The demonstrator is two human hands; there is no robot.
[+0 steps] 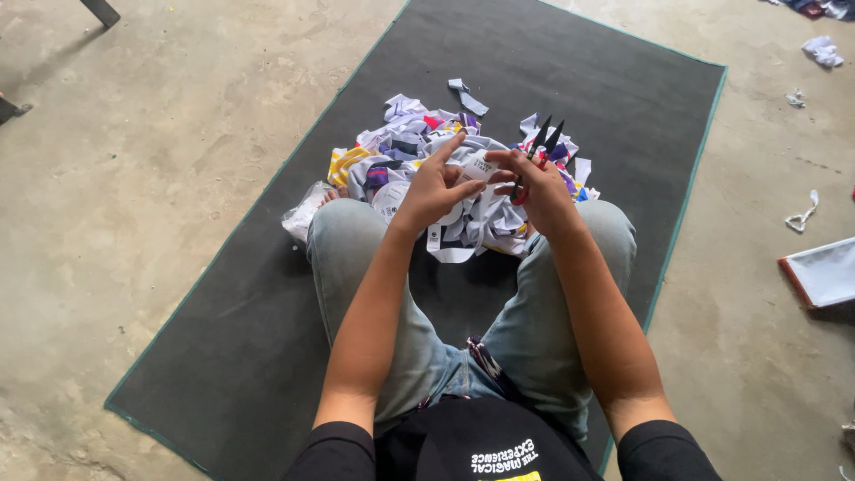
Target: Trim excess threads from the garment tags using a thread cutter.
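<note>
The person sits cross-legged on a dark mat (267, 356) on the concrete floor (134, 178). The left hand (434, 189) pinches a small white label (478, 167) between thumb and fingers. The right hand (539, 191) is closed around black thread snips (541, 142), blades pointing up and slightly apart. Both hands are close together, above a pile of colourful fabric scraps (401, 147) before the knees.

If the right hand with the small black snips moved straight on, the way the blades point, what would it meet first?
The right hand aims the small black thread snips up and away. Past the far edge of the heap of mixed colourful fabric scraps, probably only the dark grey floor mat; depth is unclear.
</note>
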